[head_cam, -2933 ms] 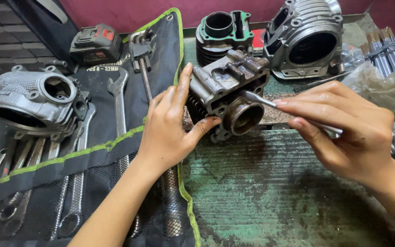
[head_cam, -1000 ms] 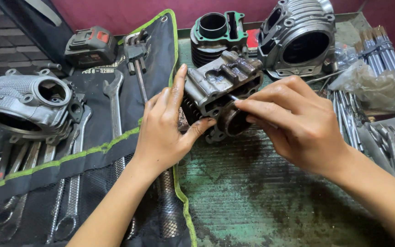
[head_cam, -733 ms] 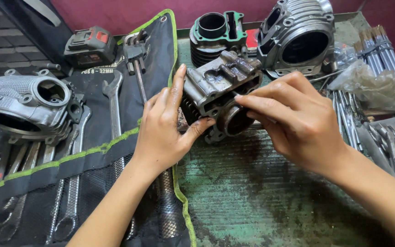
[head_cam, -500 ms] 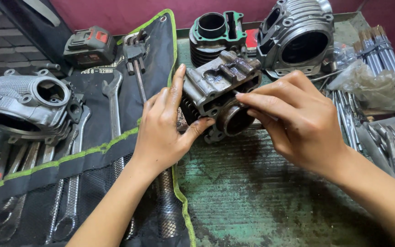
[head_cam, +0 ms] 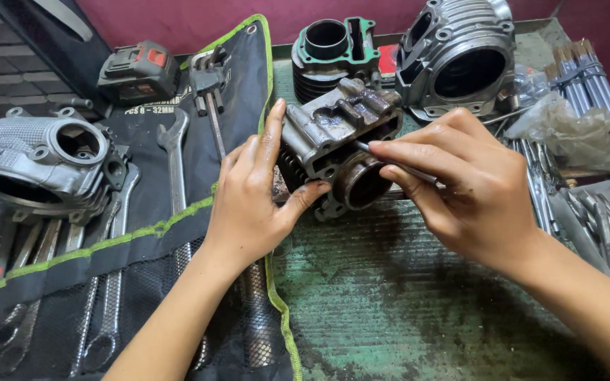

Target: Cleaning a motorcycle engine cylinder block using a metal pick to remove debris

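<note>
A greasy grey engine cylinder block (head_cam: 340,127) with fins and a round sleeve lies tilted on the green worn bench (head_cam: 390,303). My left hand (head_cam: 252,197) steadies it from the left, fingers along its side and thumb under the sleeve. My right hand (head_cam: 460,183) pinches a thin metal pick tool (head_cam: 390,161), whose tip touches the block just above the sleeve opening.
A black tool roll (head_cam: 107,233) with spanners lies at the left, a grey engine casing (head_cam: 44,162) on it. At the back stand a drill battery (head_cam: 139,67), a dark cylinder (head_cam: 333,49) and a large grey casing (head_cam: 460,60). Metal rods and brushes (head_cam: 580,92) crowd the right.
My right hand has shifted slightly, so the thin tool now shows between its fingers at the block. The left hand and block have stayed almost still.
</note>
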